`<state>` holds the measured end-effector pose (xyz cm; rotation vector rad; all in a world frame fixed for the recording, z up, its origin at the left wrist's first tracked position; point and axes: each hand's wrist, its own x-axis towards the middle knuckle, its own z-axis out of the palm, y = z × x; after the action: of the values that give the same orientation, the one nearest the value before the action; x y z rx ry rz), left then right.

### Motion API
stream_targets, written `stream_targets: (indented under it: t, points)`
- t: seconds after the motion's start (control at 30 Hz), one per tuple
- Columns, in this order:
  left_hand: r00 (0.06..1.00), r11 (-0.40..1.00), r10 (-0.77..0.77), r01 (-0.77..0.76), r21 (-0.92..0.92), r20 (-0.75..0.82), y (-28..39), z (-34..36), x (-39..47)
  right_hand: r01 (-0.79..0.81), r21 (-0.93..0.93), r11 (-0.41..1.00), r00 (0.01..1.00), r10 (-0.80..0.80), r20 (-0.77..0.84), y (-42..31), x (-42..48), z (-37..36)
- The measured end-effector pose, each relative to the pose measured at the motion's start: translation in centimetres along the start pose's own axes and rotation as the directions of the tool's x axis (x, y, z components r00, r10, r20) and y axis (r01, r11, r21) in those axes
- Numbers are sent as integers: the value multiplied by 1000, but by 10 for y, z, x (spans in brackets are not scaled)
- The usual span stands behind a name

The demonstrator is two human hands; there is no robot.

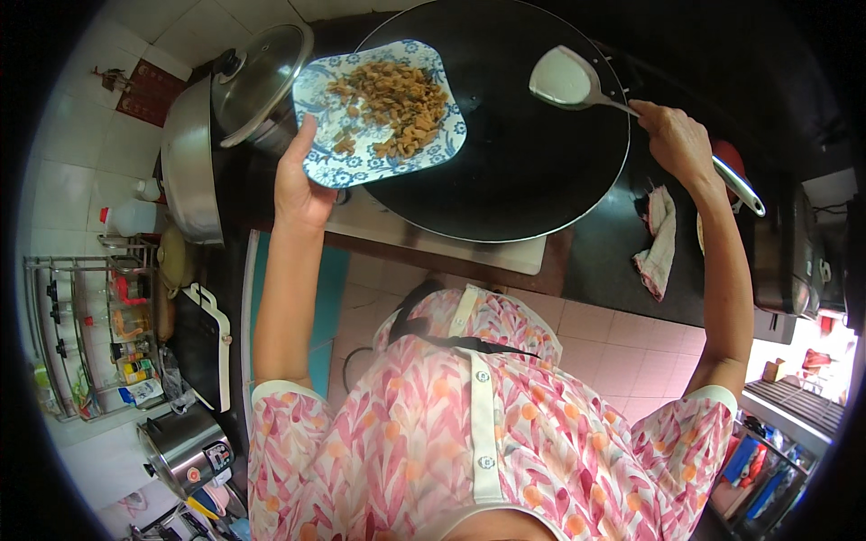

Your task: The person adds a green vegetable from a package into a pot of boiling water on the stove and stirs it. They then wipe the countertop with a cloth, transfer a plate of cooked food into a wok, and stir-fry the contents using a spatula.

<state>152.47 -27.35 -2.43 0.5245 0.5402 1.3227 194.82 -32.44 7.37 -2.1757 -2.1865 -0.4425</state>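
My left hand (304, 182) grips the near left corner of a square white plate with blue flowers (399, 162), its thumb on the rim. Chopped brown food pieces (406, 101) lie on the plate, mostly toward its far and right side. The plate is over the left edge of a large black wok (514, 176). My right hand (676, 138) is closed around the handle of a metal wok spatula (565, 78), whose blade is above the wok's right part. The dark inside of the wok shows a few small shiny spots.
Left of the wok stand a pot with a glass lid (260, 74) and a large metal basin (193, 162). A crumpled cloth (656, 243) lies on the dark counter at right, near a dark appliance (781, 250). A wire rack with bottles (88, 260) and an electric cooker (186, 450) are at far left.
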Motion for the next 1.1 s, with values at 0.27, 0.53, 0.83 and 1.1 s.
stream_targets:
  t: [0.27,0.53,0.83,1.1]
  points:
    - [998,999,35,-33,34,-46,-12,8,2,-17,-153,988,931,71,357,28,5,5]
    - [987,998,33,-25,52,-160,-22,16,3,59,-198,978,879,43,474,75,27,8]
    - [985,1000,10,-6,23,-173,-16,9,1,64,-249,966,840,83,536,87,24,9]
    - [997,955,33,-10,295,-74,-15,54,43,-30,29,999,977,23,210,57,11,-22]
